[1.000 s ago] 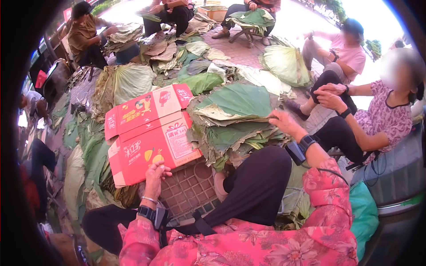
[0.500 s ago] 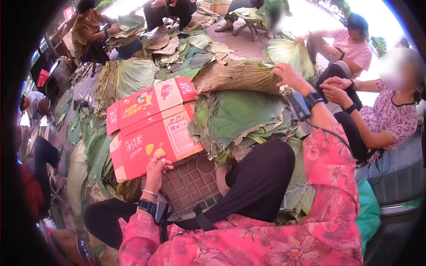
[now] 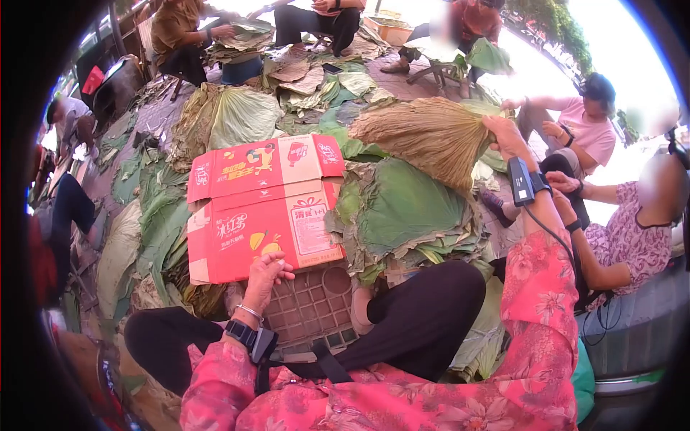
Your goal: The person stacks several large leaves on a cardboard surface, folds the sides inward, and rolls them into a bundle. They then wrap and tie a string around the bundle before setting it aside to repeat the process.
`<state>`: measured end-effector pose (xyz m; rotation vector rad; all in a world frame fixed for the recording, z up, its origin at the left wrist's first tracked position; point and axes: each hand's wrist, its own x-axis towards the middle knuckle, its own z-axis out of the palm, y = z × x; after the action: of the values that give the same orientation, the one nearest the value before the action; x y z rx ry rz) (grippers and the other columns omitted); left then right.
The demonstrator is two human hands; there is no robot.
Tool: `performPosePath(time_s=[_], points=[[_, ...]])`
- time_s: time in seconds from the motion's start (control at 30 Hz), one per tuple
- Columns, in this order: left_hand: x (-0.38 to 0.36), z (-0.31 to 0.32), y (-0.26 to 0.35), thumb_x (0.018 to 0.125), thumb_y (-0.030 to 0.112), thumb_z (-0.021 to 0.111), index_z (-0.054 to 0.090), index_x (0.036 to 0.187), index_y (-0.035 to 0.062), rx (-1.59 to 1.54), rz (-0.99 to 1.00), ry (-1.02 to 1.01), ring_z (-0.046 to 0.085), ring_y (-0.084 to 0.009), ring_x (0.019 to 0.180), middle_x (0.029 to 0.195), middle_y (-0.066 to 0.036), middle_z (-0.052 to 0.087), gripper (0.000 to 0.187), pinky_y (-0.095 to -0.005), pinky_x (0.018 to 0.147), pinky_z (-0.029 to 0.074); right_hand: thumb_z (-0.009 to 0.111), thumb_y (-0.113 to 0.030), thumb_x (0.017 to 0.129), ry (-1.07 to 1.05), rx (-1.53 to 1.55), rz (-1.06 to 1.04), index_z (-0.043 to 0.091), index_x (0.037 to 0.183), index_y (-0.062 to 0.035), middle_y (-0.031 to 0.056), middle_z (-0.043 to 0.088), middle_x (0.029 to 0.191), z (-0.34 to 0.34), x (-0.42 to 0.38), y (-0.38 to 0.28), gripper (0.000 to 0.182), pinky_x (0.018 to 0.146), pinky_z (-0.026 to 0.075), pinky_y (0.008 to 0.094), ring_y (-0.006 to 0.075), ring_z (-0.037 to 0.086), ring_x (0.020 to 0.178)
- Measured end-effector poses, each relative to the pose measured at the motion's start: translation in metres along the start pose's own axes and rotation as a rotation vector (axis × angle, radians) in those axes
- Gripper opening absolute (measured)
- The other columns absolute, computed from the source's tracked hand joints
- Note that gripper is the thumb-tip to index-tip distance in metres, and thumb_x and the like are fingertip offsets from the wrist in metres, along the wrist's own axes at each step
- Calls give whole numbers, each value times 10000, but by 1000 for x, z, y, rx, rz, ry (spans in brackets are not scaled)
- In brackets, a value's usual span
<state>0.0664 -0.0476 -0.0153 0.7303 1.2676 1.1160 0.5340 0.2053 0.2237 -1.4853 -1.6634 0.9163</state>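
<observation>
My right hand [image 3: 507,136] is closed on the narrow, gathered end of a brown dried lotus leaf [image 3: 424,136], which fans out to the left. Beneath that leaf lies a stack of green lotus leaves [image 3: 410,205] with ragged edges. My left hand [image 3: 269,277] has its fingers curled together by the lower edge of a flattened red drink carton [image 3: 266,208]. A small pale spot shows at its fingertips, too small to make out. The carton rests partly over a brown plastic grid crate [image 3: 309,305] in front of me.
Loose leaves [image 3: 154,223] cover the ground at left, and a large pale leaf [image 3: 244,118] spreads beyond the carton. Several people sit around with leaves. A person in a patterned top [image 3: 625,237] sits close on my right. A phone [image 3: 331,68] lies among the far leaves.
My right hand has closed on the brown leaf's end and raised it, and the leaf is spread wider. My left hand stays by the carton. The whole view has shifted slightly.
</observation>
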Motion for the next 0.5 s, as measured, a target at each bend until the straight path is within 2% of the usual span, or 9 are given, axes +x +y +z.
performPosePath(time_s=[0.2,0.23,0.27,0.33,0.4,0.47,0.5], points=[[0,6,1,865,132,524,501,1113,17,-40,-21,-40,630,-121,682,850,-89,639,275,-177,536,416,543,-330,888,61,280,-72,617,954,-86,-38,571,865,7,14,-28,264,589,433,261,60,504,772],[-1,7,3,870,131,517,499,1115,21,-46,-16,-40,629,-123,680,849,-91,638,269,-179,540,424,547,-318,887,20,248,-129,616,997,-71,-19,584,894,6,22,-34,279,619,451,266,78,517,788],[-2,7,5,872,133,517,498,1119,25,-65,-12,-36,629,-122,691,863,-91,638,270,-179,545,429,541,-284,898,84,263,-137,611,1031,-49,0,600,914,9,29,-42,279,653,460,267,82,529,816],[-4,6,12,876,139,518,497,1127,31,-93,-5,-28,629,-121,712,892,-91,638,273,-178,557,439,532,-241,910,46,314,-343,606,1034,-29,10,612,912,32,24,-80,256,662,452,245,86,539,839],[-5,4,19,894,180,523,491,1148,39,-205,5,-50,629,-139,794,975,-87,626,293,-215,621,474,530,-226,913,166,52,-566,596,1038,-34,42,631,897,54,29,-105,239,671,433,238,88,544,825],[-5,0,26,902,205,522,487,1162,44,-340,29,-53,629,-153,831,1007,-87,618,308,-236,657,487,533,-239,909,319,-231,-700,592,1027,-42,67,635,882,109,-14,-149,237,677,424,244,113,553,800],[-3,-6,27,923,277,487,472,1183,54,-363,45,-85,614,-191,920,1063,-107,599,343,-289,739,496,531,-243,906,285,-266,-758,584,1015,-45,86,627,879,140,-34,-157,232,685,427,259,157,565,798]])
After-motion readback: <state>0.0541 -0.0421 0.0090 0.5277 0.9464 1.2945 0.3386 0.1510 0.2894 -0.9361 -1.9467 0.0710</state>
